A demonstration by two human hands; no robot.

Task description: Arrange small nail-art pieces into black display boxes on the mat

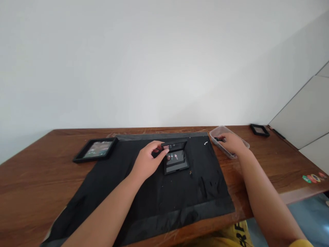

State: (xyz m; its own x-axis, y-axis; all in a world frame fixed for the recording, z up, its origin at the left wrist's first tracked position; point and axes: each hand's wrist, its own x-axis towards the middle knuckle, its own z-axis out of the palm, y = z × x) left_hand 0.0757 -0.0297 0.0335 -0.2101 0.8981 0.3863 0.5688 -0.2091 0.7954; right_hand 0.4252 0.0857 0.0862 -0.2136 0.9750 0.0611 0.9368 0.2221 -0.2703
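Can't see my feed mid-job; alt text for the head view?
The left hand holds the raised lid of an open black case on a black mat, while the right hand reaches into a clear plastic container, a small dark item by it. A framed picture lies at left and another black frame at far right on the wooden table.

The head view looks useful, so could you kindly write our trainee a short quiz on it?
1. Which hand is at the plastic box beside the black mat?
2. True or false: the plastic box stands left of the black mat.
3. What does the left hand hold: (a) a white cup, (b) a hammer or (c) a black case?

Key: 1. right hand; 2. false; 3. c.
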